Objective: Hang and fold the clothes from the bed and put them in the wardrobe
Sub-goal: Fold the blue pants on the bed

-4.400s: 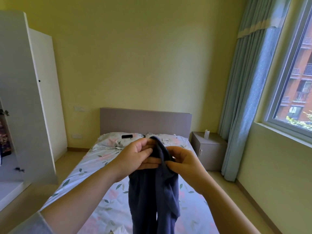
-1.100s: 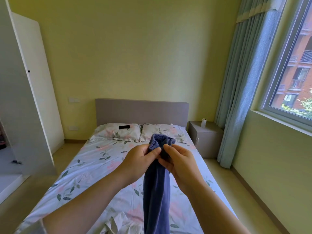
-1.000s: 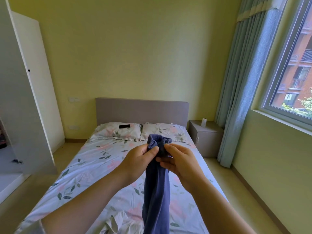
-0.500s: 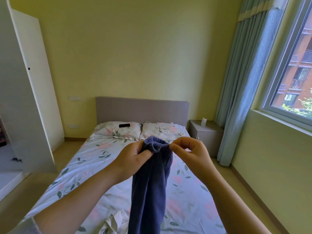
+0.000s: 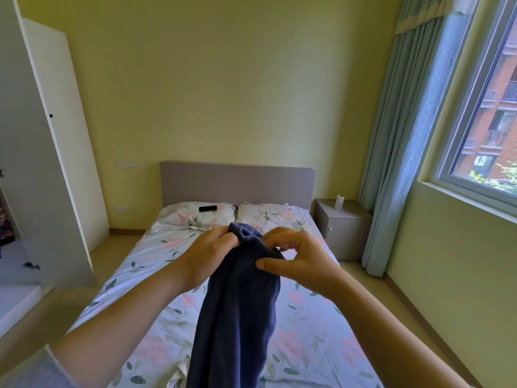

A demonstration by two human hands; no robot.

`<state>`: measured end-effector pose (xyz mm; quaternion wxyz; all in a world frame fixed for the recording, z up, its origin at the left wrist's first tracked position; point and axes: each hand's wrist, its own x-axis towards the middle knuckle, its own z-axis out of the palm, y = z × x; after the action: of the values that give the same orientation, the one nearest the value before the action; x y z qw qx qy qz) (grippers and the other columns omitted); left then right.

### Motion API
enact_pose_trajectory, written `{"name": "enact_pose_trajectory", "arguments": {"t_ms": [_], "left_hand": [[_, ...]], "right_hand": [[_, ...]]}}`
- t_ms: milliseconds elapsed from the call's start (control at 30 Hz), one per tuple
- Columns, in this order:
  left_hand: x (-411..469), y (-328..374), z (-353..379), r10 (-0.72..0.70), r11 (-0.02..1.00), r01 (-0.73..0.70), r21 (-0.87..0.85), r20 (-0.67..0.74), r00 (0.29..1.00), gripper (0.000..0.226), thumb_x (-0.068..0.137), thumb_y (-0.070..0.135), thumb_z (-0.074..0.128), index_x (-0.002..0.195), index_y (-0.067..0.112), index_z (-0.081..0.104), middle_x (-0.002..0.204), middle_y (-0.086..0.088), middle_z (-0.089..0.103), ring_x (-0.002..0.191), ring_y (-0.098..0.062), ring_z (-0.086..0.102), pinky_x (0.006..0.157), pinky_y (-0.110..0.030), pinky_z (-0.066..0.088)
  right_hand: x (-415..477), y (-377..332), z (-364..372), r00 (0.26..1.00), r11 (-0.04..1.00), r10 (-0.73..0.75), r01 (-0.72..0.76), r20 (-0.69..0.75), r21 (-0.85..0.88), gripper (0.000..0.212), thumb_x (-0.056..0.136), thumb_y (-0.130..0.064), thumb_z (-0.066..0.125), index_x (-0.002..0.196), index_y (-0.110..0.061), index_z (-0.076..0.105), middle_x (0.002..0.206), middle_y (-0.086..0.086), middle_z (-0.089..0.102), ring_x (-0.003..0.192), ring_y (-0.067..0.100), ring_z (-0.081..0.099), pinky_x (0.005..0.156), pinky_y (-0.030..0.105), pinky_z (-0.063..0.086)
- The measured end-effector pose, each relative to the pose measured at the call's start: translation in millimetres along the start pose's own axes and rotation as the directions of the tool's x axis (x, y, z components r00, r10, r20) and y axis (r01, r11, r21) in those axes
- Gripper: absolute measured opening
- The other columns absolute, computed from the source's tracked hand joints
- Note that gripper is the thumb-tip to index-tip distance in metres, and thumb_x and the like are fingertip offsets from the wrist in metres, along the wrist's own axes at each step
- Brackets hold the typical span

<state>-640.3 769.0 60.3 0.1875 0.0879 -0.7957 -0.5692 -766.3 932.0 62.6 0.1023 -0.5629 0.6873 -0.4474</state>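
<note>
While gripping ribbed edge of navy knit garment [image 5: 237, 317] with left hand [image 5: 207, 256] and pinching at 3 o'clock with right hand [image 5: 305, 261] fingers [image 5: 282, 233], best to slide apart, holding edge taut above bed [image 5: 140, 275].

Two pillows [image 5: 270, 215] lie on the floral bed [image 5: 151, 264].
</note>
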Motion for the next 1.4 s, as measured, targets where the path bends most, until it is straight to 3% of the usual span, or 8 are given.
{"name": "enact_pose_trajectory", "arguments": {"t_ms": [267, 533, 667, 833, 1000, 1067, 1233, 1400], "left_hand": [[-1.0, -6.3, -9.4, 0.096, 0.988, -0.077, 0.132, -0.149, 0.984, 0.033, 0.083, 0.037, 0.04, 0.096, 0.024, 0.068, 0.099, 0.003, 0.07, 0.099, -0.015, 0.062, 0.091, -0.034, 0.047], [-1.2, -12.7, -20.0, 0.157, 0.955, -0.118, 0.273, -0.125, 0.98, 0.048, 0.08, 0.048, 0.039, 0.094, 0.008, 0.062, 0.093, -0.013, 0.065, 0.083, -0.021, 0.059, 0.087, -0.05, 0.046], [-3.1, -19.4, -16.7, 0.149, 0.955, -0.119, 0.273, -0.092, 0.985, 0.054, 0.077, 0.052, 0.042, 0.096, 0.005, 0.062, 0.098, -0.022, 0.063, 0.088, -0.034, 0.058, 0.088, -0.054, 0.044], [-2.3, -18.1, -12.5, 0.207, 0.94, -0.177, 0.29, -0.074, 0.976, 0.027, 0.067, 0.048, 0.076, 0.091, 0.037, 0.071, 0.09, 0.011, 0.073, 0.086, -0.002, 0.067, 0.076, -0.02, 0.052], [5.0, -13.6, -7.2, 0.188, 0.978, -0.162, 0.128, -0.231, 0.955, 0.016, 0.075, 0.042, 0.076, 0.089, 0.035, 0.075, 0.088, 0.011, 0.075, 0.084, -0.001, 0.069, 0.073, -0.013, 0.05], [7.4, -8.9, -9.7, 0.124, 0.992, -0.122, 0.025, -0.235, 0.964, 0.025, 0.072, 0.052, 0.078, 0.092, 0.036, 0.075, 0.094, 0.009, 0.076, 0.092, -0.005, 0.07, 0.084, -0.024, 0.052], [14.1, 6.1, -8.0, 0.138, 0.986, -0.155, -0.068, -0.206, 0.969, 0.031, 0.072, 0.045, 0.076, 0.096, 0.026, 0.077, 0.1, 0.001, 0.076, 0.098, -0.015, 0.07, 0.092, -0.035, 0.052], [18.1, 9.0, -23.5, 0.068, 0.996, -0.077, -0.052, -0.146, 0.987, 0.035, 0.07, 0.035, 0.08, 0.101, 0.019, 0.075, 0.103, -0.001, 0.075, 0.103, -0.018, 0.069, 0.092, -0.03, 0.052]], "right_hand": [[-2.4, -1.2, 18.1, 0.995, 0.957, 0.072, -0.09, 0.075, 0.276, 0.02, 0.091, -0.014, 0.067, 0.111, -0.014, 0.066, 0.1, 0.009, 0.073, 0.093, 0.027, 0.071, 0.085, 0.047, 0.058], [1.9, 0.4, 3.3, 0.991, 0.854, 0.009, 0.06, 0.131, -0.516, 0.025, 0.088, -0.041, 0.063, 0.085, -0.017, 0.068, 0.075, 0.004, 0.065, 0.07, 0.017, 0.053, 0.06, 0.024, 0.04], [4.4, 4.6, -5.7, 0.976, 0.682, -0.197, 0.208, 0.099, -0.701, 0.022, 0.092, -0.046, 0.058, 0.092, -0.026, 0.066, 0.083, -0.01, 0.066, 0.084, 0.011, 0.049, 0.086, 0.023, 0.034], [6.4, 7.6, -11.8, 0.962, 0.655, -0.267, 0.218, 0.049, -0.724, 0.016, 0.092, -0.042, 0.061, 0.091, -0.026, 0.063, 0.086, -0.013, 0.064, 0.084, 0.007, 0.044, 0.089, 0.026, 0.038], [-3.0, 15.2, -7.7, 0.944, 0.871, -0.254, 0.128, -0.212, -0.475, 0.034, 0.084, -0.031, 0.075, 0.116, -0.026, 0.063, 0.114, -0.015, 0.059, 0.107, 0.005, 0.049, 0.092, 0.018, 0.04], [-2.6, 14.8, -3.6, 0.961, 0.991, -0.003, -0.035, -0.278, -0.128, 0.063, 0.078, -0.031, 0.081, 0.133, -0.032, 0.048, 0.13, -0.017, 0.049, 0.115, 0.001, 0.051, 0.095, 0.02, 0.047], [-3.0, 23.2, 10.6, 0.959, 0.789, 0.278, -0.264, 0.06, 0.555, 0.05, 0.075, -0.033, 0.074, 0.121, -0.014, 0.064, 0.116, 0.006, 0.072, 0.109, 0.021, 0.067, 0.085, 0.03, 0.057], [2.7, 21.9, 7.1, 0.937, 0.736, 0.311, -0.131, -0.161, 0.664, 0.024, 0.077, -0.028, 0.072, 0.094, -0.013, 0.077, 0.104, 0.014, 0.074, 0.101, 0.024, 0.07, 0.09, 0.037, 0.057]]}}
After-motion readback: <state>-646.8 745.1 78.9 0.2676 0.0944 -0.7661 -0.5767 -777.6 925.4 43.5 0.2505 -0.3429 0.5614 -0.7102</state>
